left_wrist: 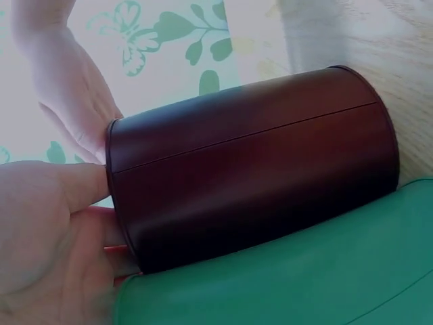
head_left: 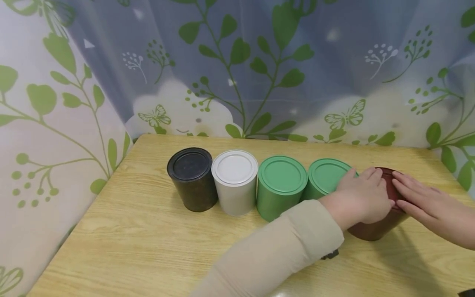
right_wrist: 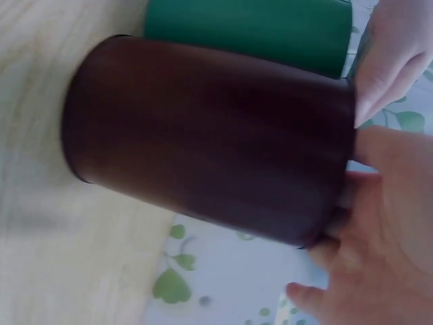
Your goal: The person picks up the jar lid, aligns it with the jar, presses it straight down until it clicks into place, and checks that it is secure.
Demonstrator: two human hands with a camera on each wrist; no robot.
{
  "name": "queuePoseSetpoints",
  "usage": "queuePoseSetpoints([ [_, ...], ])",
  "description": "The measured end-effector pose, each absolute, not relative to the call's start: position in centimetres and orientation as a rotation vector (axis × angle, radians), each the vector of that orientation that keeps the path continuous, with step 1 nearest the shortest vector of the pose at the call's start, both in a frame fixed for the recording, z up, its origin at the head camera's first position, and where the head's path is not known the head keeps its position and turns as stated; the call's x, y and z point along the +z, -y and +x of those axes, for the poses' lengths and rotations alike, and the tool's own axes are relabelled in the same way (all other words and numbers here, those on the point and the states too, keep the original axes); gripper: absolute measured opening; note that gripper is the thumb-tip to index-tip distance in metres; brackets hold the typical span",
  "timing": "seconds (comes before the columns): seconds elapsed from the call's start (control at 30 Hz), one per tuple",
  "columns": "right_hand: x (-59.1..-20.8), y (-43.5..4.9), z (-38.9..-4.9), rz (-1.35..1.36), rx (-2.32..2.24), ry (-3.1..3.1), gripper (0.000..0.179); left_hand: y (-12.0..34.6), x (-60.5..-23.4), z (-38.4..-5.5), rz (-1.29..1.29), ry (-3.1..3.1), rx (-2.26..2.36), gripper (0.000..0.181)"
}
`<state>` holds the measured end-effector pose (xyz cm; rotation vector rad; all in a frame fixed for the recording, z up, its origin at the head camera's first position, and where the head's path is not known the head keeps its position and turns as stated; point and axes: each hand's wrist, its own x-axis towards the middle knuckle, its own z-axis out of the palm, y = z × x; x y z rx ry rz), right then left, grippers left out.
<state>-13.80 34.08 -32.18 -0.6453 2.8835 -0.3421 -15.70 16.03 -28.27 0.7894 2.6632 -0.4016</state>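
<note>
A dark reddish-brown canister (head_left: 378, 229) stands upright at the right end of a row of lidded canisters. My left hand (head_left: 365, 196) reaches over its top from the left, the fingers lying across the lid and the thumb at the near rim. From the right, my right hand (head_left: 434, 202) touches the same lid with fairly straight fingers. In the left wrist view, the canister's side (left_wrist: 257, 156) shows a thin vertical seam. The right wrist view shows right-hand fingers (right_wrist: 362, 196) against the top; their tips are partly hidden. Beside it stands a green canister (head_left: 328, 175), partly covered by my left hand.
Leftward in the row stand another green canister (head_left: 282, 200), a white canister (head_left: 236, 198) and a black canister (head_left: 194, 192). All rest on a light wood-grain table (head_left: 141, 247). Behind hangs a leaf-patterned curtain (head_left: 252, 62). A small black object (head_left: 330, 254) shows beneath my left sleeve.
</note>
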Motion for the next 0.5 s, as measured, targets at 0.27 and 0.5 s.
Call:
queuePoseSetpoints([
  [0.27,-31.2,-34.3,-14.9,-0.544,-0.43,-2.749,0.069,-16.4,-27.5,-16.3,0.791,-2.594,-0.33,0.044],
  [0.5,-31.3,-34.3,-14.8,-0.562,-0.441,-2.756,0.068,-16.8,-27.2,-16.6,0.741,-2.576,-0.316,0.04],
])
